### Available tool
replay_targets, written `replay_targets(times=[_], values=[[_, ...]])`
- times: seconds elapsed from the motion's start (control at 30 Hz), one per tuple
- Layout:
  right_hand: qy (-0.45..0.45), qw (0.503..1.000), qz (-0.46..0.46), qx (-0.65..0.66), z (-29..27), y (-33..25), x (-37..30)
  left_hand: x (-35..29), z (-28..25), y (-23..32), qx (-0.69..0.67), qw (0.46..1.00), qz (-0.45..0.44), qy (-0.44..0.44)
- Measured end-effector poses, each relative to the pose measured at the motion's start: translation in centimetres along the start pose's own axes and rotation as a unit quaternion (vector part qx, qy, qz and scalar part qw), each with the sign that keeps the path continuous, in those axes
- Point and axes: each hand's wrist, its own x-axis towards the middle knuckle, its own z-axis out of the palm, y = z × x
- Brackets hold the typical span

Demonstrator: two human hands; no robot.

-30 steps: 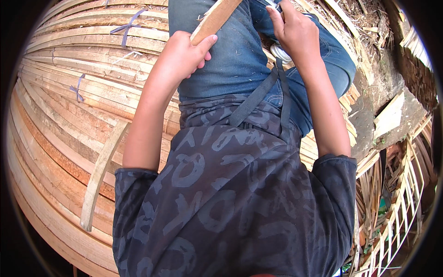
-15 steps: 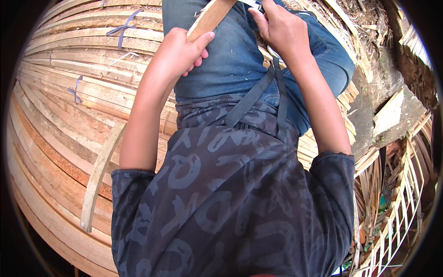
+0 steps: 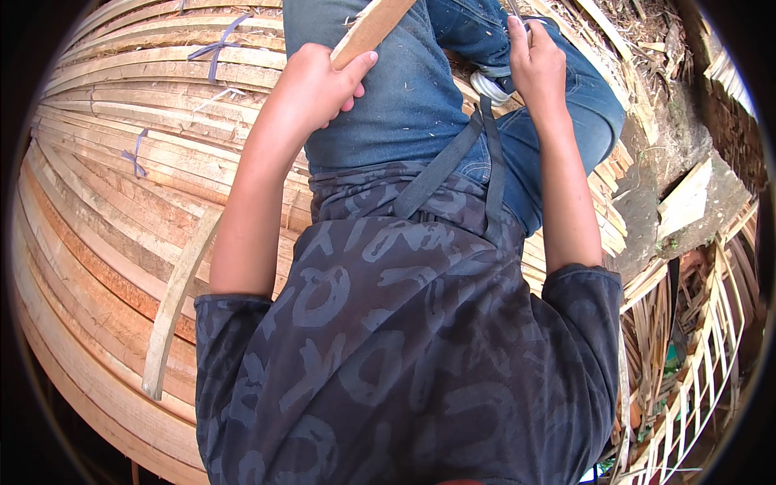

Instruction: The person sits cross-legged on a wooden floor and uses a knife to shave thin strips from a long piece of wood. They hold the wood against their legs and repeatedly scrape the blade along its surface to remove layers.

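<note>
My left hand (image 3: 327, 85) is closed around the near end of a flat wooden slat (image 3: 373, 31), thumb along its face. The slat slants up to the right over my left thigh, and its far end is cut off by the top edge. Pale frayed fibres stick out along its left edge. My right hand (image 3: 539, 71) is over my bent right leg, apart from the slat. It is closed on a knife (image 3: 514, 8), of which only a thin metallic part shows at the top edge; the rest is out of view or hidden by the fingers.
Bundles of long wooden strips (image 3: 162, 166), some tied with purple string (image 3: 217, 50), lie on my left. A short curved stick (image 3: 174, 311) rests across them. On the right are a stone slab (image 3: 711, 194), a woven lattice of strips (image 3: 699, 388) and wood scraps (image 3: 647, 56).
My right hand has moved right with the knife, away from the slat, uncovering part of a shoe beneath. My left hand and the slat have barely shifted.
</note>
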Motion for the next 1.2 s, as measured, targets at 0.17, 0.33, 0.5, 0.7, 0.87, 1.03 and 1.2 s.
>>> replay_targets(times=[0.17, 0.33, 0.5, 0.7, 0.87, 1.03, 1.2], values=[[-0.004, 0.982, 0.079, 0.171, 2.2, -0.8, -5.7, -0.1, 0.5, -0.3, 0.045, 0.997, 0.021, 0.053], [0.035, 0.990, 0.024, 0.133, -0.6, -2.0, -4.4, 0.0, 1.3, -1.5, 0.092, 0.988, 0.075, 0.102], [0.021, 0.999, -0.035, -0.007, -2.9, -3.7, -2.1, 0.3, 1.5, -1.7, 0.133, 0.981, 0.086, 0.116], [0.005, 0.996, -0.075, -0.041, -3.4, -5.5, -1.1, -0.2, 1.9, -1.6, 0.135, 0.977, 0.103, 0.129], [0.036, 0.991, -0.097, -0.087, -3.1, -4.3, 0.1, -0.1, 1.9, -1.6, 0.139, 0.975, 0.114, 0.134], [0.007, 0.987, -0.097, -0.128, -3.5, -4.1, 1.0, -0.5, 1.6, -0.9, 0.115, 0.980, 0.113, 0.121], [0.027, 0.981, -0.125, -0.146, -3.2, -3.1, 2.0, -0.3, 1.4, -1.0, 0.116, 0.982, 0.102, 0.108]])
